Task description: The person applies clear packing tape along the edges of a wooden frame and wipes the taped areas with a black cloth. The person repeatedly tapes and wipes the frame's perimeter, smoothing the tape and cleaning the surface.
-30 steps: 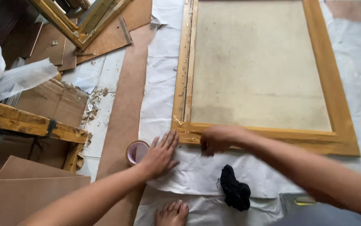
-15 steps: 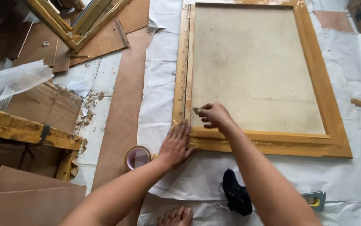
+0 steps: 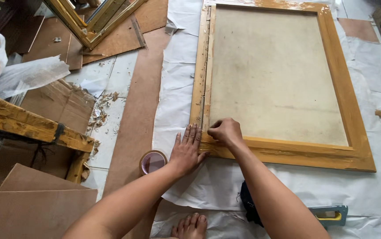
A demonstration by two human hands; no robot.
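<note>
A large wooden frame (image 3: 352, 110) with a beige backing board (image 3: 274, 75) lies face down on white paper (image 3: 172, 106) on the floor. My left hand (image 3: 186, 150) rests flat, fingers spread, on the paper against the frame's near left corner. My right hand (image 3: 225, 132) is curled closed at the same corner, fingertips pressed on the inner edge where board meets frame; whether it pinches anything small I cannot tell. A roll of brown tape (image 3: 153, 161) lies just left of my left hand.
A black cloth (image 3: 247, 208) and a blue and yellow tool (image 3: 332, 214) lie near my foot (image 3: 190, 226). A rough wooden beam (image 3: 26, 124), brown boards (image 3: 26, 208), clear plastic (image 3: 22, 75), wood scraps (image 3: 102, 110) and another frame (image 3: 88, 22) fill the left side.
My head has moved closer to the frame's corner. My right hand slid from the bottom rail up to the inner corner; my left hand shifted right to press beside the frame.
</note>
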